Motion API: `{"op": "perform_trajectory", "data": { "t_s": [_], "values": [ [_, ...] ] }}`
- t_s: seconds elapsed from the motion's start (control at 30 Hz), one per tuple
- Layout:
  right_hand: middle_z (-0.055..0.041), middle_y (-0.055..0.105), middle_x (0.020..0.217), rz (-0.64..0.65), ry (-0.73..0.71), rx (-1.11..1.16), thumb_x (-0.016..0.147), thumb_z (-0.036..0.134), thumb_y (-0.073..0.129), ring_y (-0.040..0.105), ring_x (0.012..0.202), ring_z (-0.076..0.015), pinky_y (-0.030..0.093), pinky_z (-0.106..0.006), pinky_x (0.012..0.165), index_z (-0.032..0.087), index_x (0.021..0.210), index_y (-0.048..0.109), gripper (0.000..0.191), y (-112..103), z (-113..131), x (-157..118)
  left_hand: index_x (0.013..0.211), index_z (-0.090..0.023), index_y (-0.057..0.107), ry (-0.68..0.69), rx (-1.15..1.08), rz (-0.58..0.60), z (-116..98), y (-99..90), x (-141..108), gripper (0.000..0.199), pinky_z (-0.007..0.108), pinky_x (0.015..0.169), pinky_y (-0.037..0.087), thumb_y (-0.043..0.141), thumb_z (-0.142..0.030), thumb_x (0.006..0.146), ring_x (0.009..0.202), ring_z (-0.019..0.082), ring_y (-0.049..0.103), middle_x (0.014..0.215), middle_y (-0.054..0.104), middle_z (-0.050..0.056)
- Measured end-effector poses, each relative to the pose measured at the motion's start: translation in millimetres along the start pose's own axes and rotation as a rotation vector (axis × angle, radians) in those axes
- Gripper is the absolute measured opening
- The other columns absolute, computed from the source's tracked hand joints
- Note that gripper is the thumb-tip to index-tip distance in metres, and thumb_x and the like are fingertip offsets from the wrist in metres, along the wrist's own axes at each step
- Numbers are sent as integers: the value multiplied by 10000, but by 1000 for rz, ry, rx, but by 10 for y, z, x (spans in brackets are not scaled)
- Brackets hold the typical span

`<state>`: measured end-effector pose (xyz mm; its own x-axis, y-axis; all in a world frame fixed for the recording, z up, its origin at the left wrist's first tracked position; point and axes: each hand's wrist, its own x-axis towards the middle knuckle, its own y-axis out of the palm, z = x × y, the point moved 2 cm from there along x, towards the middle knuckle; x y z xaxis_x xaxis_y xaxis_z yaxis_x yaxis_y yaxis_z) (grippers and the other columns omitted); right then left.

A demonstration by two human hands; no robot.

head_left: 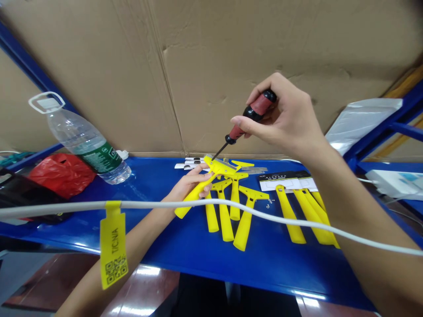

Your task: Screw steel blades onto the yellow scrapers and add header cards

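Note:
My left hand (190, 185) is closed round a yellow scraper (193, 197) and holds it tilted above the blue table. In my right hand (291, 119) is a red and black screwdriver (259, 105), its shaft pointing down to the left. The screwdriver's tip meets the scraper's head near its left end; whether it sits in a screw is too small to tell. Several more yellow scraper handles (244, 224) lie just below and right of my left hand. Tiny screws (269, 204) lie beside them.
A large water bottle (95, 145) and a red plastic bag (62, 174) stand at the left. Packaged scrapers (291, 215) lie at the right, near a white power strip (396, 182). A white cable (297, 221) with a yellow tag (113, 246) crosses in front. Cardboard (211, 79) backs the table.

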<state>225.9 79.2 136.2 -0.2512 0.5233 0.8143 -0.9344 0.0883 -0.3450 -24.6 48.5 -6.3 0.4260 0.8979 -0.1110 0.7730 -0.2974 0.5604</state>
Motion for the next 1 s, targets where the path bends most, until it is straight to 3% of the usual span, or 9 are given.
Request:
{"op": "perform_trajectory", "data": {
  "t_s": [0.17, 0.63, 0.87, 1.0],
  "values": [
    [-36, 659, 929, -15, -31, -4, 935, 510, 956, 828, 775, -258, 613, -352, 548, 281, 1060, 664, 391, -4, -20, -1, 1196, -203, 655, 1, -2, -3, -1, 9, 9, 455, 161, 435, 446, 910, -142, 824, 535, 71, 618, 1024, 764, 61],
    [-34, 680, 905, 31, 30, -66, 882, 594, 962, 811, 801, -293, 639, -405, 583, 297, 1040, 659, 453, 8, 61, -13, 1193, -212, 638, 2, 15, -18, -2, 29, 16, 547, 162, 427, 408, 972, -171, 763, 539, 71, 620, 975, 760, 28],
    [-1, 702, 893, 139, -126, -309, 917, 555, 932, 717, 797, -237, 614, -385, 673, 293, 1088, 632, 434, 71, 191, -38, 1169, -214, 635, 30, 47, -53, 54, -8, 58, 526, 147, 411, 387, 998, -201, 789, 570, 79, 634, 924, 722, 1],
    [-13, 730, 990, 234, -213, -261, 1023, 446, 815, 659, 773, -214, 583, -392, 686, 290, 1145, 599, 293, 176, 330, -74, 1174, -235, 617, 52, 37, -76, 70, -54, 68, 514, 151, 418, 381, 993, -232, 823, 517, 78, 583, 796, 658, -38]
  ]
}}
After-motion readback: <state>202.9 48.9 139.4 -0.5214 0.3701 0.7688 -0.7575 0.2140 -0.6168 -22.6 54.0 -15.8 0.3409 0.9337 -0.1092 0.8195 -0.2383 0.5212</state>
